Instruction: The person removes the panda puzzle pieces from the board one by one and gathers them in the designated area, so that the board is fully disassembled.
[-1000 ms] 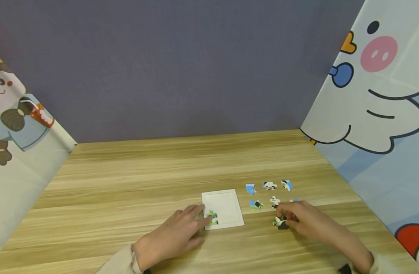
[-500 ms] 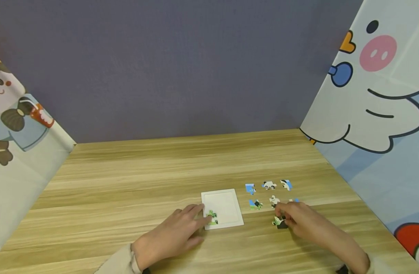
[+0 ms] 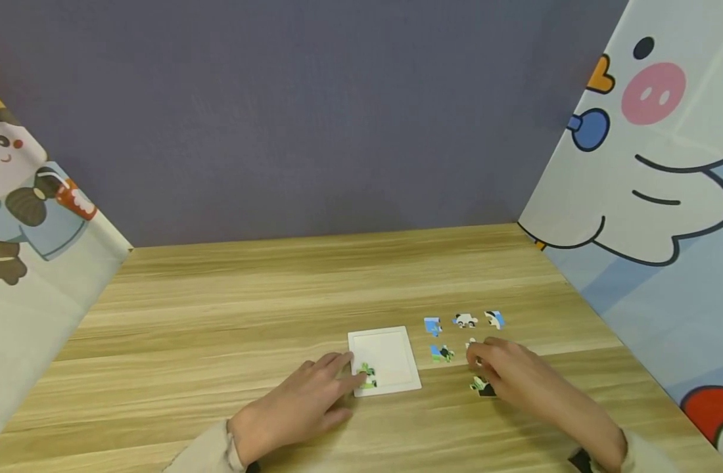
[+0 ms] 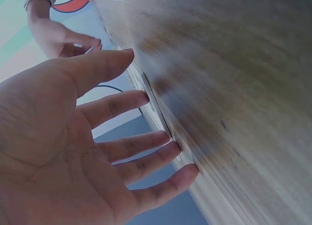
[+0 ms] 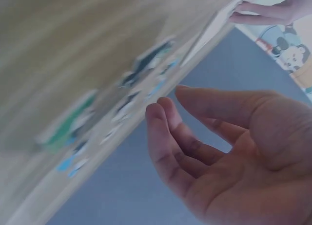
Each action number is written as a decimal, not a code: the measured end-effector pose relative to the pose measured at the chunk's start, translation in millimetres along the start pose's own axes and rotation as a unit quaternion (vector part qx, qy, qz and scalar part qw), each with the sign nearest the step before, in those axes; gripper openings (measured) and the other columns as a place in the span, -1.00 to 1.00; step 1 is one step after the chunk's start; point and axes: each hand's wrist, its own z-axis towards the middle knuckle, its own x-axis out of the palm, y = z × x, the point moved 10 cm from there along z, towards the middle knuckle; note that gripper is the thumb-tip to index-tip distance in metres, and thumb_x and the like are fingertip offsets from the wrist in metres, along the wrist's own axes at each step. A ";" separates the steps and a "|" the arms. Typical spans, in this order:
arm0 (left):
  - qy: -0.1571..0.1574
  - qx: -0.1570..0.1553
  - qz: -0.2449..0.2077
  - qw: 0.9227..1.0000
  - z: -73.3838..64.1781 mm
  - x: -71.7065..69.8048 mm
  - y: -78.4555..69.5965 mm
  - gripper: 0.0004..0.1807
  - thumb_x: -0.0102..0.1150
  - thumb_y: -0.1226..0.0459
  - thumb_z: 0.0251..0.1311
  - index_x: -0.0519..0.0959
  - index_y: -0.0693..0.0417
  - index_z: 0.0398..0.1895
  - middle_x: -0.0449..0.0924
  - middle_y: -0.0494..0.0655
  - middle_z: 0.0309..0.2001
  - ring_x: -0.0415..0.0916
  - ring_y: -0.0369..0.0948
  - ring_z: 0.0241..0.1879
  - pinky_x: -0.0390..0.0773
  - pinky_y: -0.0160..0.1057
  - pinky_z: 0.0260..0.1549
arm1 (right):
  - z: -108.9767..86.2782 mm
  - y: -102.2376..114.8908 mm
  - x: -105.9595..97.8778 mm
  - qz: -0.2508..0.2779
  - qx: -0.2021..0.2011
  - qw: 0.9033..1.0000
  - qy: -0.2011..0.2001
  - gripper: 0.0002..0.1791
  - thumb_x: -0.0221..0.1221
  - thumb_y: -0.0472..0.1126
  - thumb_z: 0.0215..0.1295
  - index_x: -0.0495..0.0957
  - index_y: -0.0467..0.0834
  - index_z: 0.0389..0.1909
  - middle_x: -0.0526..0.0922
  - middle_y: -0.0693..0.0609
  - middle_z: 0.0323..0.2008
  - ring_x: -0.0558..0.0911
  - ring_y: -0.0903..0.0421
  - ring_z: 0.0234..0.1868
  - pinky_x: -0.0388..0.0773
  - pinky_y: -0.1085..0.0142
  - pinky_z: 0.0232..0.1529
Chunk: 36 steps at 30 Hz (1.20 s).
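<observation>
On the wooden table, my left hand (image 3: pixel 305 404) rests at a white puzzle tray (image 3: pixel 391 348), fingers spread and fairly straight. Its index fingertip touches a green puzzle piece (image 3: pixel 369 381) in the tray's near left corner. My right hand (image 3: pixel 518 378) hovers over the loose pieces, fingers loosely bent. The right wrist view shows a gap between thumb and fingertips (image 5: pixel 156 110), with nothing held. Just below that hand lies a black-and-green puzzle piece (image 3: pixel 486 389). A panda-body piece (image 3: pixel 470 342) is partly hidden behind the fingers.
Several panda puzzle pieces lie right of the tray: a blue corner piece (image 3: pixel 432 326), a panda-face piece (image 3: pixel 465 320), a blue-and-white piece (image 3: pixel 494 319) and a blue-green one (image 3: pixel 442 353). A dark grey panel (image 3: pixel 326 131) stands behind the table, cartoon-printed walls at both sides.
My right hand has let go of the black-and-green piece and moved slightly up and away, now covering the pieces behind it. The left hand has stayed still.
</observation>
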 end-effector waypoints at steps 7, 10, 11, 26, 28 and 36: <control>0.005 -0.009 -0.001 1.000 0.2 -0.2 0.4 -0.46 0.29 0.07 0.28 0.53 -0.03 0.31 0.36 0.23 0.36 0.40 0.08 0.29 0.62 0.09 -0.04 | 26.1 40.3 0.1 0.013 -0.048 0.999 0.009 -0.70 0.30 -0.51 0.11 0.64 -0.13 -0.17 0.56 0.16 -0.42 0.46 0.34 -0.44 0.48 0.44 -0.49; 0.008 -0.011 -0.001 1.000 0.1 -0.5 1.0 -0.46 0.29 0.07 0.28 0.53 -0.04 0.31 0.36 0.22 0.36 0.40 0.08 0.29 0.62 0.09 -0.04 | 39.3 58.8 8.4 0.029 -0.064 0.997 0.029 -0.74 0.28 -0.45 0.19 0.64 -0.14 -0.13 0.58 0.14 -0.38 0.49 0.34 -0.42 0.50 0.45 -0.46; 0.009 -0.010 0.000 1.000 0.1 -0.7 1.2 -0.47 0.29 0.07 0.28 0.53 -0.04 0.31 0.37 0.21 0.36 0.40 0.08 0.29 0.62 0.08 -0.04 | 43.6 64.4 12.2 0.037 -0.066 0.996 0.039 -0.76 0.28 -0.43 0.21 0.63 -0.13 -0.12 0.59 0.13 -0.36 0.50 0.34 -0.42 0.49 0.45 -0.46; -0.007 0.019 -0.020 1.000 10.0 -6.2 6.1 -0.62 0.23 0.08 0.34 0.61 -0.04 0.17 0.52 0.07 0.18 0.48 -0.01 0.17 0.60 0.02 0.00 | 86.5 104.8 68.6 0.028 -0.062 0.988 0.136 -0.66 0.30 -0.09 0.31 0.58 -0.09 0.05 0.56 0.10 -0.09 0.54 0.22 -0.12 0.56 0.33 -0.20; -0.018 0.017 -0.030 0.999 13.4 -8.7 9.7 -0.65 0.25 0.10 0.33 0.64 0.03 0.09 0.55 0.06 0.13 0.51 -0.05 0.11 0.61 -0.04 -0.02 | 86.4 106.2 69.5 0.020 -0.058 0.989 0.134 -0.66 0.32 -0.09 0.28 0.57 -0.08 0.03 0.54 0.11 -0.10 0.52 0.20 -0.11 0.55 0.32 -0.21; -0.009 -0.066 -0.019 0.998 24.7 -3.1 34.6 -0.14 0.25 -0.16 0.21 0.35 0.23 0.40 0.24 0.25 0.41 0.25 0.29 0.32 0.47 0.27 0.09 | 86.5 109.0 71.1 0.018 -0.043 0.990 0.133 -0.65 0.36 -0.14 0.25 0.55 -0.09 0.02 0.51 0.11 -0.12 0.52 0.16 -0.08 0.56 0.32 -0.19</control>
